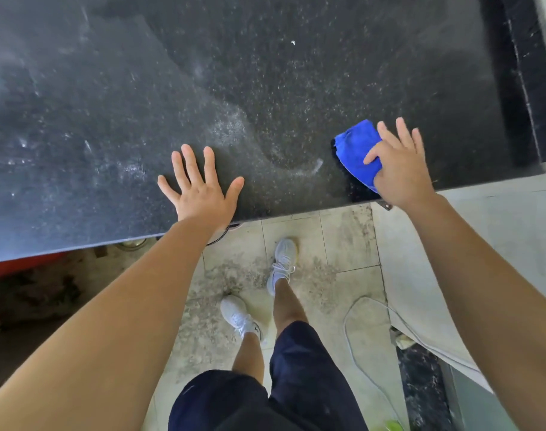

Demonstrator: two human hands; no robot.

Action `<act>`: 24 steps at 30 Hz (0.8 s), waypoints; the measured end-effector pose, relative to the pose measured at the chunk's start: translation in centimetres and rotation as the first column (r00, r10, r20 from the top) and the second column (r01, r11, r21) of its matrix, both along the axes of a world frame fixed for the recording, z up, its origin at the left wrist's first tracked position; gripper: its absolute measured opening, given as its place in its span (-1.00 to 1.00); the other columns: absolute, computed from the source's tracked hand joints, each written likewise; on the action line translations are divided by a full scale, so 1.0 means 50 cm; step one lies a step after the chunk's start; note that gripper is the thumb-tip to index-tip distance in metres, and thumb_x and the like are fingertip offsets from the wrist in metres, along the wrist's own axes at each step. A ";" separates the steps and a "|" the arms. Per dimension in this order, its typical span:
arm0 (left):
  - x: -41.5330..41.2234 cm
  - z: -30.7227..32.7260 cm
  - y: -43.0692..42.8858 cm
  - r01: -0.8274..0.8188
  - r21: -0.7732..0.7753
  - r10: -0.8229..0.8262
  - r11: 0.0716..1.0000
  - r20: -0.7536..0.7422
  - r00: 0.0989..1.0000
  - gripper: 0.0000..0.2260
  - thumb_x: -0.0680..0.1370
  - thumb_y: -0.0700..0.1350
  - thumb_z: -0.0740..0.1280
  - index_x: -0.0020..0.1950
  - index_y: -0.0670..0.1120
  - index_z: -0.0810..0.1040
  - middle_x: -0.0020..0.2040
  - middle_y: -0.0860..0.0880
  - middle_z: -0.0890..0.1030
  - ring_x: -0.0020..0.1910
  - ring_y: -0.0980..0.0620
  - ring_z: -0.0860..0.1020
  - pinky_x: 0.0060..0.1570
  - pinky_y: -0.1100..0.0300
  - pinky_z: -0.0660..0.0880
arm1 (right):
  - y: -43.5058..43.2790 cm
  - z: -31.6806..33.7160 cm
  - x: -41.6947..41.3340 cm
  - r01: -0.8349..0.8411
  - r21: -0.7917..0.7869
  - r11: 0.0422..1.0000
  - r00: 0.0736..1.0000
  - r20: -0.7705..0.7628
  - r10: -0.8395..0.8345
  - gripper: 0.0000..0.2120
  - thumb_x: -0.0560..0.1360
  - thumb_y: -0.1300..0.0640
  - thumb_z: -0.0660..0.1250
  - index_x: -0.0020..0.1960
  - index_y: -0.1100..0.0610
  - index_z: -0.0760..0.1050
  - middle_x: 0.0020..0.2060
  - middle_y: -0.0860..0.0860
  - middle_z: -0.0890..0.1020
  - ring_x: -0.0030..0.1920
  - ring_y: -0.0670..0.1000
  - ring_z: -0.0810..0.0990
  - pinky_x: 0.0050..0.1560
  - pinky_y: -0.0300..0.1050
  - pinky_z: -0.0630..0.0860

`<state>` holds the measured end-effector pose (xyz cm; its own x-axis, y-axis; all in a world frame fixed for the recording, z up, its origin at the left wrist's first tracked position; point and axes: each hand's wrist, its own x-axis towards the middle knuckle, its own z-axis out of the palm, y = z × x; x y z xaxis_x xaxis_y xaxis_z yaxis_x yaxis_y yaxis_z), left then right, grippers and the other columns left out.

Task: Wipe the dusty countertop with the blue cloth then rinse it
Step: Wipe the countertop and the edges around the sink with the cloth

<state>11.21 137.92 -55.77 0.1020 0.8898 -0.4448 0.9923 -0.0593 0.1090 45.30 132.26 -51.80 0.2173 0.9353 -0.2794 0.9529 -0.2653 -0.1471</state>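
The dark speckled countertop [265, 73] fills the upper half of the view, pale with dust on its left part and darker on the right. A folded blue cloth [355, 147] lies on it near the front edge at the right. My right hand [399, 163] presses down on the cloth, fingers fairly straight and spread, thumb lying across the fabric. My left hand [200, 185] rests flat on the counter near the front edge, fingers spread, holding nothing.
The counter's front edge [296, 214] runs across the middle. A black raised ledge [520, 73] borders the counter at the right. Below are a dirty tiled floor [321, 262], my legs and white shoes, and a thin cable [358, 362] on the floor.
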 end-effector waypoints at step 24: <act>-0.089 0.039 0.007 -0.075 0.079 0.043 0.994 0.344 0.938 -0.55 0.68 0.09 0.09 0.56 0.02 0.24 0.62 -0.04 0.07 0.59 -0.03 -0.03 0.49 -0.10 -0.14 | -0.005 -0.084 -0.156 0.540 0.305 0.785 0.842 -0.191 -0.505 -0.77 0.56 0.01 0.25 0.12 0.15 0.45 0.50 0.08 0.32 0.34 0.26 0.32 0.36 0.18 0.25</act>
